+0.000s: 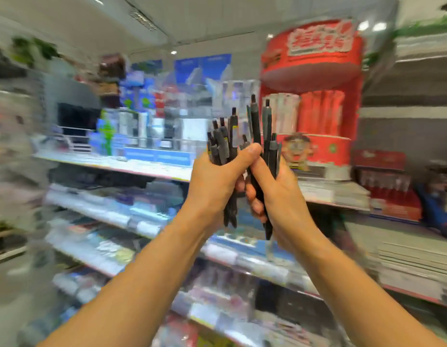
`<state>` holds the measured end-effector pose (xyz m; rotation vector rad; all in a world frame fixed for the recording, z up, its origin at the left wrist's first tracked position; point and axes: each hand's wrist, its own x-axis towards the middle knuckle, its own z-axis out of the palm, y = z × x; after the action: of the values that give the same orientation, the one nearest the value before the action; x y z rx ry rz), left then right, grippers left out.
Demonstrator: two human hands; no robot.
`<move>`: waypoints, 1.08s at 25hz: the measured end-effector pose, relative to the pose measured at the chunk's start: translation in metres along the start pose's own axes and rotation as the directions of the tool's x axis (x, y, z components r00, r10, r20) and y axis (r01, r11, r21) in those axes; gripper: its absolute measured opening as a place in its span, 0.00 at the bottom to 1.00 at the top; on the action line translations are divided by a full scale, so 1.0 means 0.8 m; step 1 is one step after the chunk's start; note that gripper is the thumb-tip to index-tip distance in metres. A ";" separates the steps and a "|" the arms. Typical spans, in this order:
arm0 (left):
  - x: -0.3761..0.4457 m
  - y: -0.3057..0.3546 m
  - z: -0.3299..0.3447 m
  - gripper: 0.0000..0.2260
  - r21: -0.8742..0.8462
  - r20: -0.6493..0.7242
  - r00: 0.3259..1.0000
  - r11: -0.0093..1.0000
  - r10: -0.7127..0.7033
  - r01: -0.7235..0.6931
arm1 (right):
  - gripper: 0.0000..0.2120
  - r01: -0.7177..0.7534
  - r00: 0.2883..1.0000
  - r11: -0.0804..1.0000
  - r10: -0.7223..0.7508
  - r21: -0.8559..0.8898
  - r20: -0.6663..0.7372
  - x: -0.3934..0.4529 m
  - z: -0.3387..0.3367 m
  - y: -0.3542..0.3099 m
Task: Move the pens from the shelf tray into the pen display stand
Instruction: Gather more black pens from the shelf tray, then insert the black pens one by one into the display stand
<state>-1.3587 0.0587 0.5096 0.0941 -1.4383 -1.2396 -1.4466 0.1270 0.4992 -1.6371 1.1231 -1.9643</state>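
Both hands are raised together in front of the shelves, each gripping dark grey and black click pens held upright. My left hand [215, 181] clasps a bundle of several pens [223, 144], clicker ends up. My right hand [280, 196] holds a few longer pens [257, 126], their tips poking out below the palm. The two hands touch at the thumbs. A red pen display stand [317, 116] with rows of red and white pens rises just behind and right of the hands. The shelf tray cannot be made out in the blur.
The whole scene is motion-blurred. Stationery shelves [132, 166] run across the view in several tiers, stocked with boxes and packs. Stacked notebooks [405, 261] lie on the right. A blue poster [202, 68] hangs at the back.
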 end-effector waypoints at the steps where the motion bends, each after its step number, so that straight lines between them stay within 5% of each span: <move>1: -0.004 0.011 -0.051 0.12 0.014 -0.033 0.999 1.000 -0.010 0.011 | 0.11 -0.018 0.999 1.000 0.017 0.021 0.030 0.003 0.051 0.011; 9: -0.038 0.080 -0.408 0.11 0.044 -0.315 0.947 0.995 -0.067 0.085 | 0.12 -0.269 0.906 0.954 0.203 0.134 0.370 0.027 0.401 0.105; 15: -0.025 0.080 -0.589 0.15 -0.033 -0.394 0.893 0.975 -0.216 0.221 | 0.16 -0.303 0.806 0.952 0.230 0.045 0.545 0.076 0.565 0.183; 20: 0.050 0.043 -0.725 0.17 -0.015 -0.605 0.770 0.970 -0.203 0.244 | 0.15 -0.332 0.721 0.942 0.227 0.040 0.655 0.165 0.666 0.268; 24: 0.152 0.033 -0.824 0.11 0.007 -0.714 0.692 0.989 -0.100 0.150 | 0.10 -0.297 0.791 0.951 0.193 0.089 0.581 0.258 0.743 0.328; 27: 0.216 0.029 -0.875 0.11 0.056 -0.663 0.748 0.994 -0.031 0.091 | 0.10 -0.192 0.837 0.980 0.133 0.056 0.530 0.315 0.791 0.360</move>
<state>-0.8701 -0.4712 0.4752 0.5916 -0.8569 -1.0401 -0.9847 -0.4492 0.4629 -1.7969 0.8846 -1.3178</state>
